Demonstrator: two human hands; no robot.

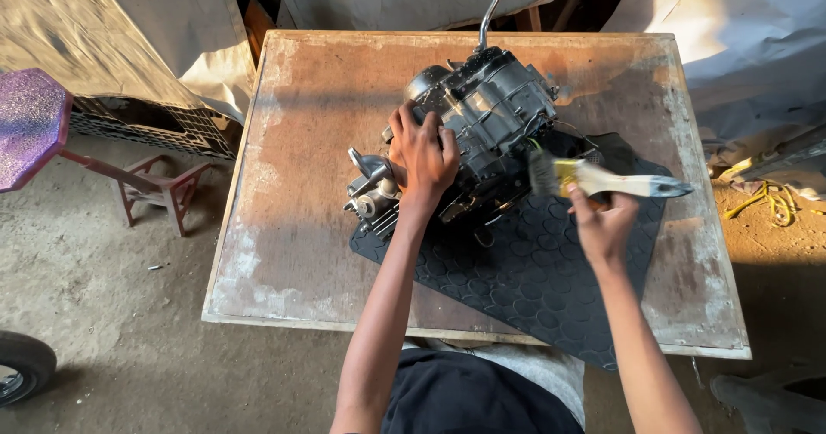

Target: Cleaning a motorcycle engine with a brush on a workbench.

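A worn, stained wooden tabletop (pixel 310 227) carries a dark rubber mat with a round-dimpled pattern (pixel 533 288), and a grey metal engine block (pixel 482 124) sits partly on that mat.

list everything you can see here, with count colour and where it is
engine: one, grey metal, middle of table, partly on mat
lever: one, silver, rising from engine's far side
mat: one, dark rubber, near right of table
table: one, worn brown wood, centre
stool: one, purple top, reddish legs, far left
crate: one, dark lattice, upper left
tyre: one, black, lower left corner
cord: yellow, floor at right
cloth covers: pale, behind table
paintbrush: one, yellow ferrule, pale handle, at engine's right side
left hand: on engine
right hand: holding paintbrush
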